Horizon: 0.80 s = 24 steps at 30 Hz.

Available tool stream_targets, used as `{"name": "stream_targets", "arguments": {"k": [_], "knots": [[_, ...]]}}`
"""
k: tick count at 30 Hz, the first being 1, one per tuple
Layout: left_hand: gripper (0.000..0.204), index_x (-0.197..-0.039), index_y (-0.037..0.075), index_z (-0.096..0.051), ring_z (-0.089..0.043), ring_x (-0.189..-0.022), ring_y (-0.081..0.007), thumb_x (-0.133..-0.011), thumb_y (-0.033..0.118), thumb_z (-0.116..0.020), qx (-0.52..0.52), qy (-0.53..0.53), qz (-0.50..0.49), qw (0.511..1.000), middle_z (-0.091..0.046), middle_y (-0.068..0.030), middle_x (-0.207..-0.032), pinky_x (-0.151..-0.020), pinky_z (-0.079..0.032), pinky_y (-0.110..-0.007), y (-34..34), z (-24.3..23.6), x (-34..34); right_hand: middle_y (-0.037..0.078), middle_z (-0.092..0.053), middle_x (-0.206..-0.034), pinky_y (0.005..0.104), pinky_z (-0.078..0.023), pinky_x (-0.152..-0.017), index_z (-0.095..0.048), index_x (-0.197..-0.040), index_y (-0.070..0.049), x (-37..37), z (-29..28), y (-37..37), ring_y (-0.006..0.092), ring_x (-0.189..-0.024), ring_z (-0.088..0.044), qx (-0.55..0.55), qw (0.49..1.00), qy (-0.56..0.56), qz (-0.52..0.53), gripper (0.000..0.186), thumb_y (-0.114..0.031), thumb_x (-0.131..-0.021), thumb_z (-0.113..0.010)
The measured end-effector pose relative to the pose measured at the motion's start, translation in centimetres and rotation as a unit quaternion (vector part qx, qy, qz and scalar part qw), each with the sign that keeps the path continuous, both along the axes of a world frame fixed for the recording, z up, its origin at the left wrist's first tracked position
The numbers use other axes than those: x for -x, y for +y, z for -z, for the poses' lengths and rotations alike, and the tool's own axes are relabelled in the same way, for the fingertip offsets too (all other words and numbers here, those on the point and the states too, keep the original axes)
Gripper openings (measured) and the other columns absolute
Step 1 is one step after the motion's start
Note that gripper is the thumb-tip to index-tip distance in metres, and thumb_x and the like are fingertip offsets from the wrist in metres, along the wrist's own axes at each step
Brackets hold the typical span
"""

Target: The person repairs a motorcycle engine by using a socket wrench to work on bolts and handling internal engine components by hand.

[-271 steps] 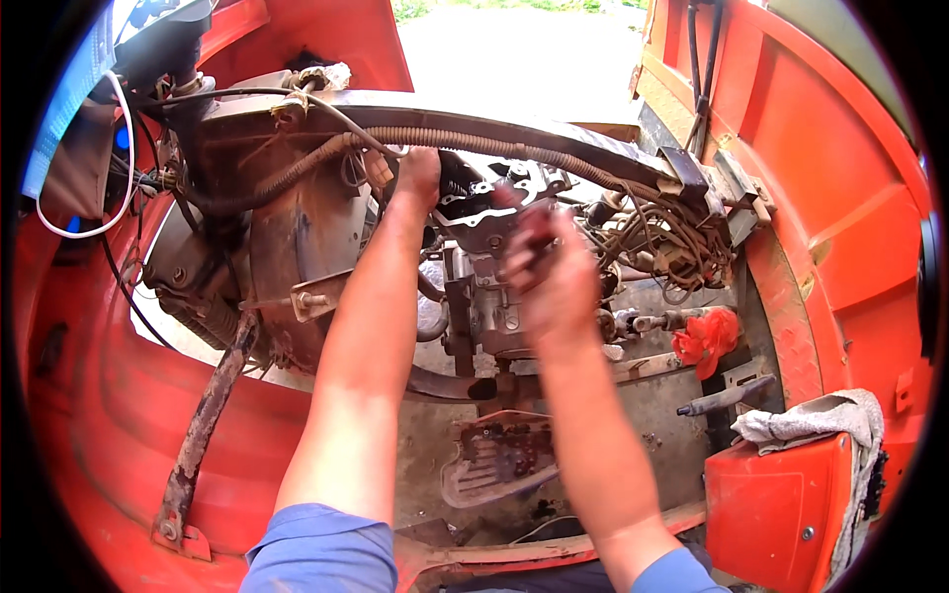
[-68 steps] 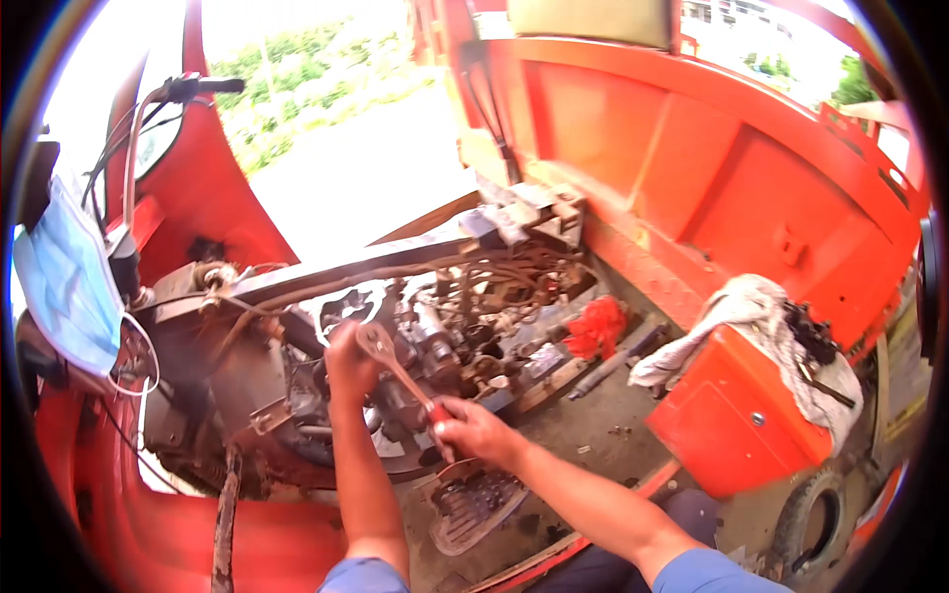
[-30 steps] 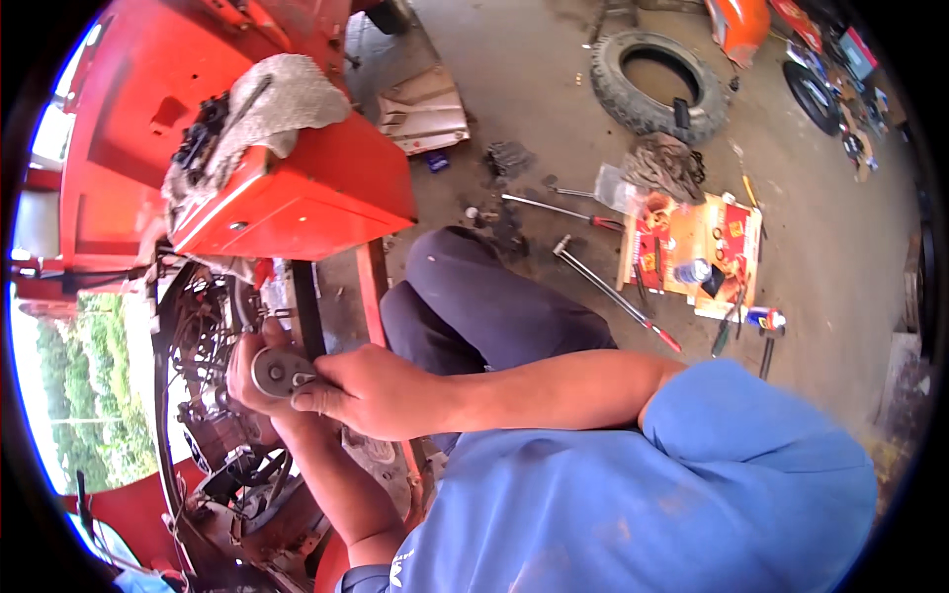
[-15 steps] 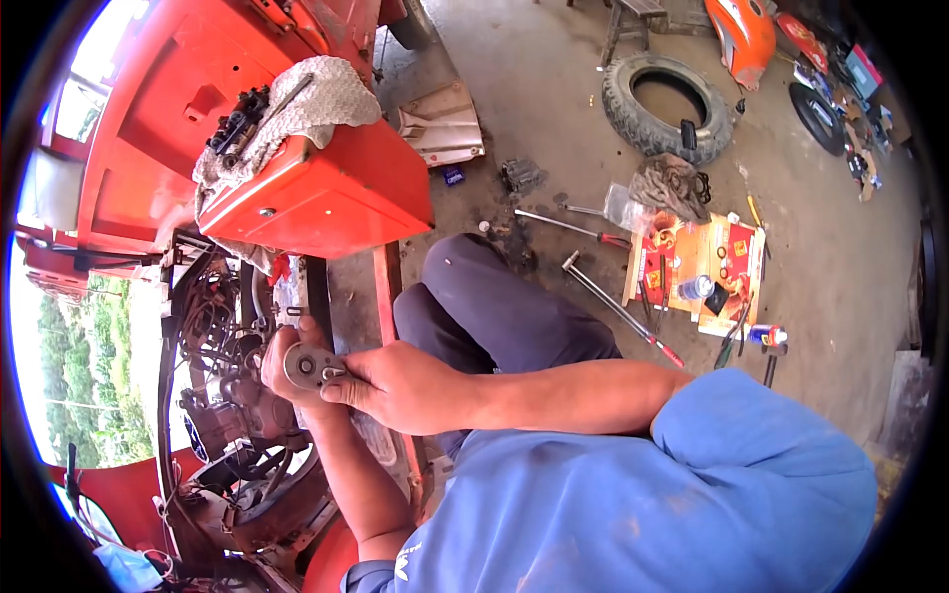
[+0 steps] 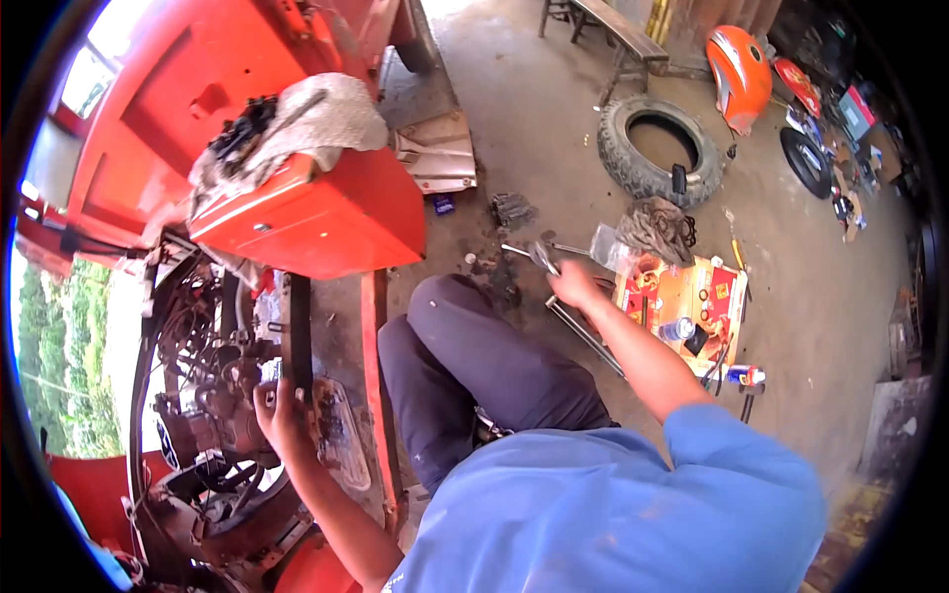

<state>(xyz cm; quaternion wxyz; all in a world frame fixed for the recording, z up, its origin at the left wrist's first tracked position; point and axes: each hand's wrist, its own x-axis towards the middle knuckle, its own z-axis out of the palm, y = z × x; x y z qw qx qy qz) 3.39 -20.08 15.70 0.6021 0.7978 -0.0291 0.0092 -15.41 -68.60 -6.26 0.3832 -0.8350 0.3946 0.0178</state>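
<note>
My right hand (image 5: 577,284) is stretched out over the floor on the right, closed round a ratchet (image 5: 541,257) whose head sticks out past the fingers, blurred by motion. Beneath it lie a screwdriver (image 5: 513,249), its handle hidden by the hand, and a long metal bar tool (image 5: 588,339). My left hand (image 5: 284,423) is beside the engine (image 5: 232,405) on the left, its fingers curled. Something small may be between thumb and fingers, but I cannot make it out.
A red metal box (image 5: 316,222) carries a rag (image 5: 331,114) with dark parts on it. A red frame rail (image 5: 379,395) runs beside my knees. A flattened carton (image 5: 682,316) with cans, a crumpled cloth (image 5: 657,229) and a tyre (image 5: 660,148) lie on the floor at right.
My right hand has left my left hand and swung right with the ratchet, out over the floor tools. My left hand has dropped slightly beside the engine. The whole view has shifted a little.
</note>
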Motion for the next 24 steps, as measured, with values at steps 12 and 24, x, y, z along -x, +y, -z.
{"name": "stream_targets", "arguments": {"k": [12,24], "knots": [[0.041,-0.132,-0.002,-0.053,-0.065,-0.083,-0.0217,-0.093,0.003,-0.064,0.093,0.217,-0.098,0.967,-0.064,-0.0093,-0.099,-0.074,-0.054,-0.033,9.9,9.3,2.5,0.022,-0.073,-0.106,0.049,-0.056,-0.089,-0.073,-0.105,-0.002,8.1,25.9,0.3,0.0391,-0.104,-0.07,0.039,0.961,0.231,0.148,0.023,-0.013,-0.086,-0.065],[0.024,-0.118,0.001,-0.057,-0.067,-0.084,-0.0195,-0.097,0.01,-0.066,0.214,-0.008,-0.259,0.942,-0.065,-0.0086,-0.102,-0.067,-0.062,-0.037,14.3,6.0,-2.8,0.007,-0.068,-0.116,0.0287,-0.053,-0.072,-0.058,-0.137,-0.002,6.5,25.6,-5.7,0.018,-0.092,-0.064,-0.15,0.965,-0.155,0.146,0.04,-0.014,-0.099,-0.058]]}}
